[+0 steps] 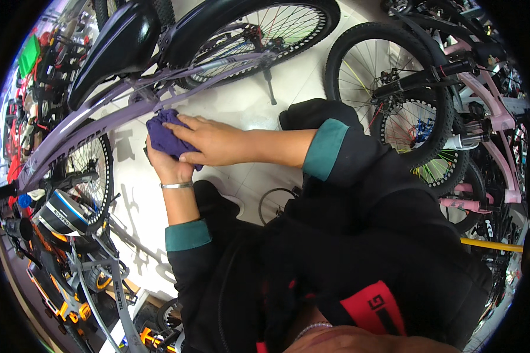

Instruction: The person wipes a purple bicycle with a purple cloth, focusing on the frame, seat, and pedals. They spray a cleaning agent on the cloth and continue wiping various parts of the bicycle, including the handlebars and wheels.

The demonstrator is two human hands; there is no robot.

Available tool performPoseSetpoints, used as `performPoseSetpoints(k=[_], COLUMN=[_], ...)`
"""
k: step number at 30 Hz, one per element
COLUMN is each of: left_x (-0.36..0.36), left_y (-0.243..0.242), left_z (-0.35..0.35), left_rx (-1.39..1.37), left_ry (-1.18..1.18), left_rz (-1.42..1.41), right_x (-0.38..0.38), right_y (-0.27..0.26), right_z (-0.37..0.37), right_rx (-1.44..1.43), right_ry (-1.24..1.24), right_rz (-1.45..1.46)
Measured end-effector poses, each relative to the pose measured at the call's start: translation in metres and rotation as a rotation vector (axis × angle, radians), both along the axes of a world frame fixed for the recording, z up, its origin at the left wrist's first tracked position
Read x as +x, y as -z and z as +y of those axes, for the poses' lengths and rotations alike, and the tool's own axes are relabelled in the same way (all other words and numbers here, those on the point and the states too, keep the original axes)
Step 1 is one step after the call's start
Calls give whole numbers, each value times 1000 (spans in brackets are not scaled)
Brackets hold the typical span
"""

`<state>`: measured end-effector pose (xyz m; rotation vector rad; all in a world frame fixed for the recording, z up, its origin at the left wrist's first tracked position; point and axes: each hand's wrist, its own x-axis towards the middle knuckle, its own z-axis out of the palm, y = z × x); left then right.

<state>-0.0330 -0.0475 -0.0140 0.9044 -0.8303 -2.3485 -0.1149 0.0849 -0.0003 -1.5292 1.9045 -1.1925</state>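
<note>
A crumpled purple cloth point(171, 134) is bunched between my two hands. My left hand point(170, 164), with a metal bangle at its wrist, is under the cloth, its fingers mostly hidden. From the right, my right hand point(212, 140) presses on the cloth with its fingers spread over it. Just beyond them runs the lilac frame point(128, 109) of a bicycle, close to the cloth; I cannot tell whether they touch. Something small and dark shows at the outer edge of my left hand, too covered to name. The bicycle's black saddle point(121, 48) rises above the frame.
The lilac bicycle's rear wheel point(265, 39) and kickstand point(270, 86) are ahead, its front wheel point(92, 176) to the left. Pink-framed bicycles point(490, 97) crowd the right side. A grey bicycle frame point(121, 295) stands at lower left. Pale floor tiles point(251, 103) show between them.
</note>
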Motion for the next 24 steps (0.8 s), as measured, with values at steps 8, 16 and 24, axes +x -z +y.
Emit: performPoseSetpoints(k=[8,16,24], left_x=[2,-2,-5], left_y=[5,1,5], left_z=[-7,1,1], left_rx=[5,14,26], left_ry=[97,92,127], left_rz=[-1,-17,11], right_x=[2,-2,-6], right_y=[5,1,-3], right_z=[-3,0,3], right_rx=[-21,28,139], right_ry=[8,2,-33], right_rz=[22,13,16])
